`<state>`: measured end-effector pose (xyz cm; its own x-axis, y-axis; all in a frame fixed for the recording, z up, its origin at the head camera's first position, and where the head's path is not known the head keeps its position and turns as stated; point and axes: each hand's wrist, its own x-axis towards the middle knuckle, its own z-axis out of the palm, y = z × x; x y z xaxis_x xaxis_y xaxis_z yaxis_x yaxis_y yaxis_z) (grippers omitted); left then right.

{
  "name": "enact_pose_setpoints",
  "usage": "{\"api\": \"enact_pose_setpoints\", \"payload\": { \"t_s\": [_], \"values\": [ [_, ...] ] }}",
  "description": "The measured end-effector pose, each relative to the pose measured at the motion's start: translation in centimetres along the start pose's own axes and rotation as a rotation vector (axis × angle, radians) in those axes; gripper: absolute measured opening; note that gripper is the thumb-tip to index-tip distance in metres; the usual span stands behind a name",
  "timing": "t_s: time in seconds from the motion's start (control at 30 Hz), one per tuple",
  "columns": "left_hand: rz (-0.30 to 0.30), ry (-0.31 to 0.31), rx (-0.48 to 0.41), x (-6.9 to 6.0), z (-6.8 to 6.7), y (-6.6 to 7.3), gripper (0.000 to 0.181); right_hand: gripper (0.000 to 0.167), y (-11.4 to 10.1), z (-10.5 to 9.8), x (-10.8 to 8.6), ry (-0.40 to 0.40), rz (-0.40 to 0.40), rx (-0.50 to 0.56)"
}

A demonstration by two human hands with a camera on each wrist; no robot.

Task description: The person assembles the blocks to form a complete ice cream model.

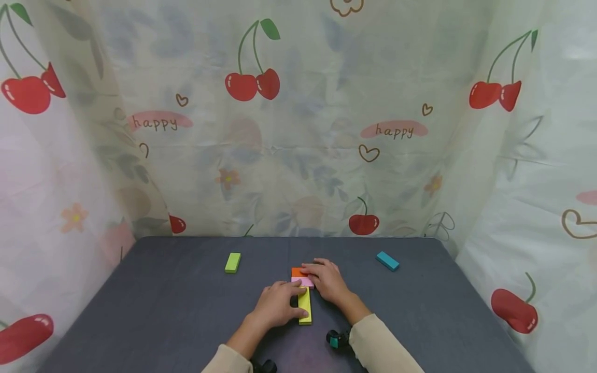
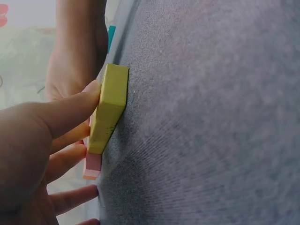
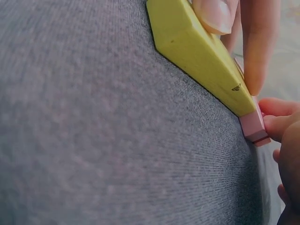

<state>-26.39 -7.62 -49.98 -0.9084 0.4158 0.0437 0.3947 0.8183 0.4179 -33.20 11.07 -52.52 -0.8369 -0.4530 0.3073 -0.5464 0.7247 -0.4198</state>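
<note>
On the dark table a yellow block (image 1: 305, 305) lies lengthwise, its far end against a pink block (image 1: 298, 281) that lies crosswise. Directly behind the pink one is an orange block (image 1: 296, 272), partly covered by fingers. My left hand (image 1: 276, 303) reaches over the yellow block from the left. Its thumb rests on top of the near end and a straight finger touches the far end, as the left wrist view shows. My right hand (image 1: 328, 282) is at the right ends of the pink and orange blocks, fingertips touching them with no grip around either.
A lime green block (image 1: 232, 262) lies at the back left of the table (image 1: 186, 311), a blue block (image 1: 387, 261) at the back right. A black device with a teal patch (image 1: 335, 339) sits by the right wrist. A patterned curtain (image 1: 298, 129) encloses the back and sides.
</note>
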Motion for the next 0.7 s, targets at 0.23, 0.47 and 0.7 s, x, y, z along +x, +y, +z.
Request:
{"api": "enact_pose_setpoints", "payload": {
  "t_s": [0.23,0.47,0.7],
  "values": [
    [0.034,-0.004,0.037,0.3,-0.1,-0.1,0.053,0.026,0.0,-0.2,-0.3,0.01,-0.029,0.022],
    [0.045,-0.024,0.07,0.8,-0.3,-0.1,0.05,0.025,0.1,-0.9,-0.7,0.027,-0.062,0.037],
    [0.058,-0.019,0.078,1.0,-0.4,-0.3,0.053,0.024,0.6,-1.8,-1.1,0.056,-0.053,0.002]
  ]
}}
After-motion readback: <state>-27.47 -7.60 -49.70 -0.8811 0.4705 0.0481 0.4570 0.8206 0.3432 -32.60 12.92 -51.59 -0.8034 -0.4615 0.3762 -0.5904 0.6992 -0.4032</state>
